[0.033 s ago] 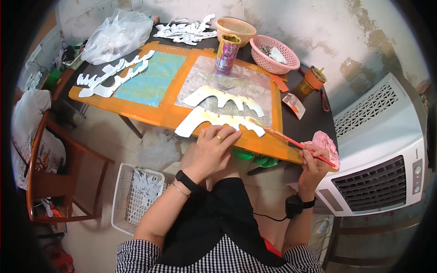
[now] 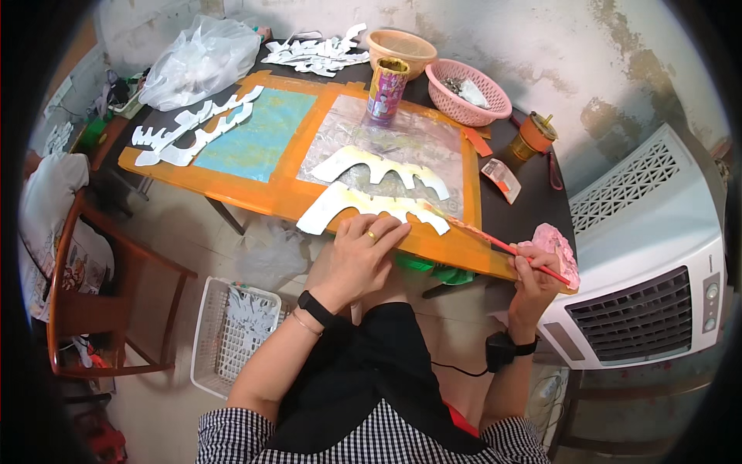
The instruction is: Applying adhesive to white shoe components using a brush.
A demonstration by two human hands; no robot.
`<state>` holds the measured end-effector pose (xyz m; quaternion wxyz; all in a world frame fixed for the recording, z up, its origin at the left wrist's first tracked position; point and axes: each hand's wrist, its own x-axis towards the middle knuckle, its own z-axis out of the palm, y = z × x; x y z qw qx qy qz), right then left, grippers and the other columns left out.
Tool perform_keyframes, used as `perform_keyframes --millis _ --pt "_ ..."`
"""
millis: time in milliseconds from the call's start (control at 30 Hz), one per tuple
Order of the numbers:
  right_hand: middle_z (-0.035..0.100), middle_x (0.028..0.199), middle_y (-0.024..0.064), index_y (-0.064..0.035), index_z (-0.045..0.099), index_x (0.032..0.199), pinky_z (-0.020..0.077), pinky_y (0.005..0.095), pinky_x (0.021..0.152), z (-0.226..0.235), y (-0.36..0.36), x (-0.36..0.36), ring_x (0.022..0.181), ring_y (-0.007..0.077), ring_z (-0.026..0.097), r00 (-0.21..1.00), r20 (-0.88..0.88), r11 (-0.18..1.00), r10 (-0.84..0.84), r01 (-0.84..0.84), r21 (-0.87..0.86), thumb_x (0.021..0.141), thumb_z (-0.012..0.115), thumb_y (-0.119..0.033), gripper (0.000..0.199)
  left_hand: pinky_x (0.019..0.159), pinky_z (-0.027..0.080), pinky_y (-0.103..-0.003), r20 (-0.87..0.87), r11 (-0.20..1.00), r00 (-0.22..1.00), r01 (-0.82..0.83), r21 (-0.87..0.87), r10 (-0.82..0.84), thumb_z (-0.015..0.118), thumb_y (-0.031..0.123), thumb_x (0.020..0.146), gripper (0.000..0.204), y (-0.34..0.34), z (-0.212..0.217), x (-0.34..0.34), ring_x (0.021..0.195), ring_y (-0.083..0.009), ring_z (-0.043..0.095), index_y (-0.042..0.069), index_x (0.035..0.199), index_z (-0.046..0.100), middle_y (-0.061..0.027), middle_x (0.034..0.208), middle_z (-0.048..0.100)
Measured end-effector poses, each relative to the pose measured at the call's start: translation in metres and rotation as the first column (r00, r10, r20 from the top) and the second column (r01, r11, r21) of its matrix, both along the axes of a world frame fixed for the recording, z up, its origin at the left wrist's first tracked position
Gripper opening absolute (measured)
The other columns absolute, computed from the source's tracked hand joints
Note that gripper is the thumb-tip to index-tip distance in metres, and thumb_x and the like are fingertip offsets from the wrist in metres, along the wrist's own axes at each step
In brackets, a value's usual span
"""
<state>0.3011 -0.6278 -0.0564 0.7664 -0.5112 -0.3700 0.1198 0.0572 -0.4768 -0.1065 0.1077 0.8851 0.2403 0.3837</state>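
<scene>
The left hand is partly open, its fingers softly bent, with fingertips on the bottom edge of the nearer wavy white cut-out. The right hand, off to the right of that cut-out, is closed around a long red paintbrush. The brush's tip is at the cut-out's right part. Just behind the cut-out lies another white one; farther behind stands a tall purple can.

contents of translucent white plastic bag blurred, inside bottom of purple cylindrical can hidden, tip of slim red-handled brush indistinct
</scene>
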Motion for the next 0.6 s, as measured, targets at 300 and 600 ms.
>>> perform_keyframes --millis 300,600 --pt "0.059 0.104 0.0128 -0.0060 0.049 0.091 0.0522 0.0256 0.076 0.016 -0.024 0.060 0.091 0.0172 0.060 0.997 0.073 0.985 -0.011 -0.002 0.170 0.090 0.061 0.004 0.016 0.093 0.038 -0.041 -0.085 0.999 0.996 -0.013 -0.047 0.009 0.070 0.009 0.068 0.063 0.001 0.011 0.001 0.109 -0.0253 0.051 0.016 0.129 0.057 0.0000 0.125 0.056" --pt "0.062 0.111 0.0149 -0.0012 0.056 0.106 0.0582 0.0251 0.076 0.125 0.093 0.053 0.098 0.0212 0.064 0.975 0.194 0.951 -0.104 0.040 0.308 0.092 0.058 0.004 0.015 0.086 0.039 -0.038 -0.098 0.996 0.994 0.046 -0.076 -0.054 0.069 0.011 0.069 0.069 0.007 0.008 -0.006 0.109 -0.0230 0.050 0.014 0.136 0.052 -0.0030 0.125 0.053"
